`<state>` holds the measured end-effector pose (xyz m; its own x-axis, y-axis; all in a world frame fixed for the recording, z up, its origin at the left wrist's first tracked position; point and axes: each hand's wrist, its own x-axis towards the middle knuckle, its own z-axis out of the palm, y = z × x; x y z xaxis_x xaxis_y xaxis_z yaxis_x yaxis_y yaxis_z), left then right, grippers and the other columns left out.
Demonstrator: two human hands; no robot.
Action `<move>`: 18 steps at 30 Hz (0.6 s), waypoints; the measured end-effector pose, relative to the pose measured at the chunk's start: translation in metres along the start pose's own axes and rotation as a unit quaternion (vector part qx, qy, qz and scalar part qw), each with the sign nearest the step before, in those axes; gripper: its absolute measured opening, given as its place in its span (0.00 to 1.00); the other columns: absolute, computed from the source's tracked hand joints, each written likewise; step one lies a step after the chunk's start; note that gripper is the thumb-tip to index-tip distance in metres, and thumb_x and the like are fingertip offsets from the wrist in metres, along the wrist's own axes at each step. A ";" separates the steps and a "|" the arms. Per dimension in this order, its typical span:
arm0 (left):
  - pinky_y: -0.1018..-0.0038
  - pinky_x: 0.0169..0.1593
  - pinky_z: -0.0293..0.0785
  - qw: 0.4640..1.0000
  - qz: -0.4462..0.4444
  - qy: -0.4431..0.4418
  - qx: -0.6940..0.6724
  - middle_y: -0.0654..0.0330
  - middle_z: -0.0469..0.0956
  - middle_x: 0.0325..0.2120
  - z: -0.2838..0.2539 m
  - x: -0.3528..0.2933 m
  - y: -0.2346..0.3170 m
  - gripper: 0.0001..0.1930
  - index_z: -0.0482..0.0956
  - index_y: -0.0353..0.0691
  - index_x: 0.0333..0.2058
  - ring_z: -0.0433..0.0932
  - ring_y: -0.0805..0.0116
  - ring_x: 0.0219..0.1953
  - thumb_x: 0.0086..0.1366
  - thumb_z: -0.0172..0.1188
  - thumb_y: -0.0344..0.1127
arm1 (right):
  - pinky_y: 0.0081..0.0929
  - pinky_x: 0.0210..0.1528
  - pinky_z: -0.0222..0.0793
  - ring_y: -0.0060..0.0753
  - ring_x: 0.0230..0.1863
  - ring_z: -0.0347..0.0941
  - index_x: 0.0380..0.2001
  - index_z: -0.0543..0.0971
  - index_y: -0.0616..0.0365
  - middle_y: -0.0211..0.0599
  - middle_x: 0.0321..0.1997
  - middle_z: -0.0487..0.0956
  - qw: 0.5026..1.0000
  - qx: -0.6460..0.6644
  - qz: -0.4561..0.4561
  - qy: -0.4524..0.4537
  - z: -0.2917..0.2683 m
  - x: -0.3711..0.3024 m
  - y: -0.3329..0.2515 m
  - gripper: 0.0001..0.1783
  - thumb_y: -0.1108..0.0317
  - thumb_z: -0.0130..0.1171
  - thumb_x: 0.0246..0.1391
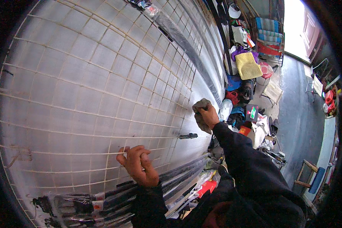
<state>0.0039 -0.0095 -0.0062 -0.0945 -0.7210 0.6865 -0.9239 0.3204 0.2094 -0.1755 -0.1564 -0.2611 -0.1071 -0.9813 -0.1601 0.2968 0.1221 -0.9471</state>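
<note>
A large white wire grid (78, 97) fills the left side, in front of a pale, smooth panel. My left hand (138, 165) is closed on the grid low down, its fingers curled around a horizontal wire. Further right, my right hand (211, 116) pinches a crumpled grey-brown rag (202, 106) against the panel beyond the grid's right edge. Part of the rag is hidden behind my fingers. Below it, a small dark piece like a clip (188, 136) sits at the end of a wire, touched by neither hand.
Plastic-wrapped long strips (182, 41) run along the upper edge, and more dark strips (117, 197) lie below my left hand. Bags, clothes and a yellow cushion (248, 64) are heaped at right. Past them stand a small stool (272, 92), a striped folding chair (269, 34) and the grey floor (302, 110).
</note>
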 end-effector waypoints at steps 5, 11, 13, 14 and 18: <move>0.53 0.66 0.53 0.996 -0.061 -0.060 -0.017 0.54 0.80 0.33 -0.007 -0.001 0.003 0.15 0.78 0.39 0.30 0.68 0.54 0.49 0.72 0.47 0.40 | 0.42 0.49 0.76 0.56 0.46 0.82 0.44 0.79 0.72 0.61 0.43 0.84 0.992 -0.127 -0.015 0.007 0.023 0.036 -0.011 0.36 0.44 0.68 0.50; 0.52 0.66 0.53 0.998 -0.044 -0.050 -0.005 0.54 0.80 0.33 -0.009 -0.001 0.005 0.14 0.78 0.39 0.30 0.68 0.55 0.49 0.70 0.47 0.37 | 0.40 0.47 0.78 0.53 0.43 0.83 0.39 0.81 0.73 0.60 0.38 0.85 0.981 -0.192 0.008 0.039 0.057 0.052 -0.019 0.33 0.46 0.69 0.48; 0.51 0.66 0.53 0.997 -0.058 -0.057 0.002 0.54 0.80 0.33 -0.007 -0.001 0.008 0.14 0.78 0.38 0.30 0.68 0.54 0.50 0.70 0.47 0.37 | 0.41 0.48 0.78 0.55 0.43 0.83 0.37 0.82 0.73 0.60 0.38 0.85 0.995 -0.087 0.050 0.021 0.062 0.052 -0.022 0.32 0.47 0.69 0.48; 0.51 0.65 0.54 0.998 -0.049 -0.045 0.003 0.54 0.80 0.31 -0.005 0.000 0.008 0.12 0.78 0.38 0.29 0.69 0.55 0.46 0.68 0.48 0.36 | 0.42 0.49 0.77 0.59 0.45 0.82 0.36 0.83 0.71 0.61 0.38 0.85 0.993 -0.108 0.057 0.003 0.064 0.052 -0.023 0.31 0.46 0.68 0.47; 0.50 0.63 0.55 0.999 -0.028 -0.035 -0.003 0.55 0.79 0.28 -0.002 0.001 0.010 0.08 0.77 0.38 0.29 0.72 0.58 0.39 0.62 0.50 0.33 | 0.47 0.44 0.78 0.59 0.38 0.83 0.33 0.85 0.66 0.60 0.35 0.84 0.966 -0.260 -0.003 0.012 0.068 0.055 -0.030 0.31 0.43 0.65 0.49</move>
<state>-0.0048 -0.0061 -0.0017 -0.0680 -0.7788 0.6236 -0.9259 0.2820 0.2513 -0.1262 -0.2243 -0.2225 -0.1315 -0.9792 -0.1543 -0.2200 0.1806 -0.9587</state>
